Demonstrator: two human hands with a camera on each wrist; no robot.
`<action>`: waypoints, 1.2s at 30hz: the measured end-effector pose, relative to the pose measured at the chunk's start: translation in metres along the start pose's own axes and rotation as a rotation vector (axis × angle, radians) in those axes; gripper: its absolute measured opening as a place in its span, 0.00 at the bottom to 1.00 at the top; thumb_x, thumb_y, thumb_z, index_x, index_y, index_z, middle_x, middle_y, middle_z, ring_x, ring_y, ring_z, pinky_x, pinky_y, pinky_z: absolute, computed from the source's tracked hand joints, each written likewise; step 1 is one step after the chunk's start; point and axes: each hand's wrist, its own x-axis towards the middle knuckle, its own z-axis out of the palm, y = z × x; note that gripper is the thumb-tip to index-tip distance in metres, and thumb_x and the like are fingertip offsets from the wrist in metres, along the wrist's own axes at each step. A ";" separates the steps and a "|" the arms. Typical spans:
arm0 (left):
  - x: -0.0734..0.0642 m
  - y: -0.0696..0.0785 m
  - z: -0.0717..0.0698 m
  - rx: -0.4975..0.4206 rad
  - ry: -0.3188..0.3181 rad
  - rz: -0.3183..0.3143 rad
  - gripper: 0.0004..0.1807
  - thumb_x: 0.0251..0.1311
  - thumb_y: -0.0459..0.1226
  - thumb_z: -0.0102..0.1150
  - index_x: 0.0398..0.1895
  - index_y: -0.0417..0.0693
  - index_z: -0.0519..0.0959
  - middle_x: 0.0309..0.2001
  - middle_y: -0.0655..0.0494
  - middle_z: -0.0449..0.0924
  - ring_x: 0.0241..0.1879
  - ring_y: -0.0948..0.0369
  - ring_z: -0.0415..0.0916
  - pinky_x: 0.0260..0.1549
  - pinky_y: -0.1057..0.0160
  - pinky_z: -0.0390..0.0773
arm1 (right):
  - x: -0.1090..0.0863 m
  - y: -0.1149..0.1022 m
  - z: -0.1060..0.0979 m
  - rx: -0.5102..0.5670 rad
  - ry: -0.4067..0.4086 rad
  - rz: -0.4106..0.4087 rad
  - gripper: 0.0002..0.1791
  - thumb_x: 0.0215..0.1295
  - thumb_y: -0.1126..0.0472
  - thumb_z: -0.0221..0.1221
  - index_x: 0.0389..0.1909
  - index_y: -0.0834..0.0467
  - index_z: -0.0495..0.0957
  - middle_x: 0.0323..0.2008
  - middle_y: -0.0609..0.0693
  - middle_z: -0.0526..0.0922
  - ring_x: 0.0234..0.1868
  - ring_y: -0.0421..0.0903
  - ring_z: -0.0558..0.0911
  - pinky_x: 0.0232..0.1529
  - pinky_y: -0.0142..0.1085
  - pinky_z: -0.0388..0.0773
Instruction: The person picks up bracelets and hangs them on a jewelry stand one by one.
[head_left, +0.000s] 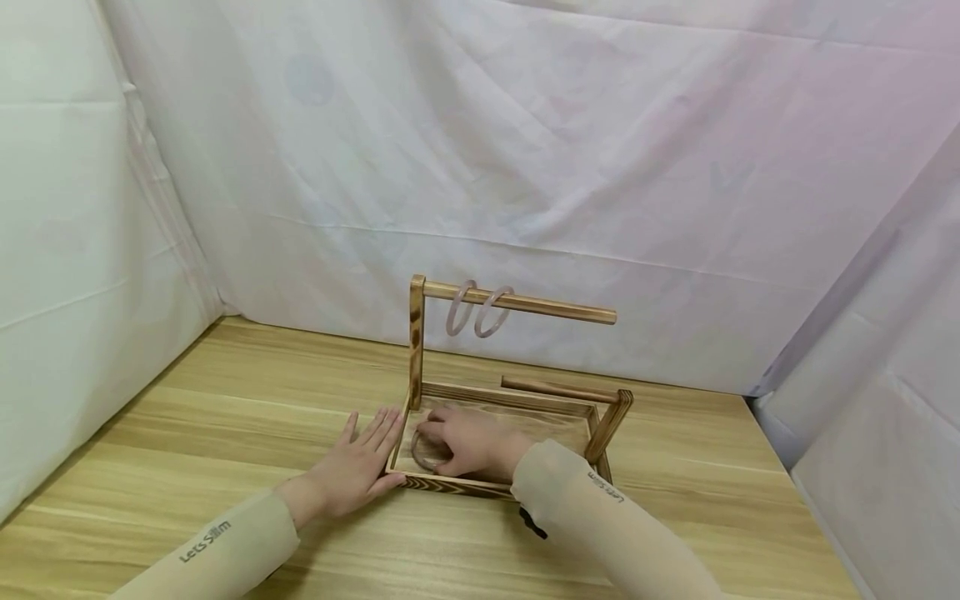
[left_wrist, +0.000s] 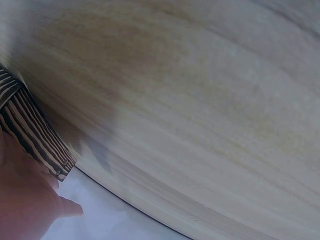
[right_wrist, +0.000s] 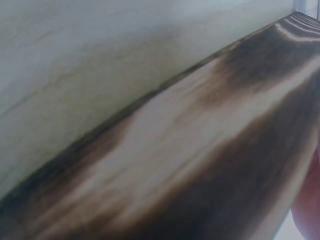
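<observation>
My right hand [head_left: 476,439] reaches down into a shallow wooden tray [head_left: 457,486] and holds a pale pinkish bangle [head_left: 416,455] by its rim, fingers at the far side and thumb at the near side. Part of that bangle is hidden under the hand. My left hand [head_left: 360,471] rests against the tray's left side with its fingers straight and its thumb at the front corner. In the left wrist view, the left hand [left_wrist: 27,195] touches the dark-striped wood of the tray. The right wrist view shows mostly the tray's wall [right_wrist: 165,150].
Two similar bangles, a left one [head_left: 452,321] and a right one [head_left: 483,325], hang on the upper wooden bar [head_left: 562,309] at the tray's left post [head_left: 416,350]. A lower bar [head_left: 558,390] joins the right post [head_left: 611,425]. Cloth [head_left: 525,167] hangs behind the wooden table [head_left: 300,392].
</observation>
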 end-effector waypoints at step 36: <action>-0.001 -0.002 0.003 -0.008 0.028 0.022 0.42 0.68 0.57 0.37 0.71 0.31 0.49 0.72 0.37 0.46 0.72 0.42 0.45 0.66 0.34 0.42 | -0.030 -0.004 -0.020 0.257 0.234 0.042 0.38 0.54 0.48 0.63 0.66 0.54 0.65 0.60 0.51 0.69 0.60 0.46 0.69 0.57 0.38 0.74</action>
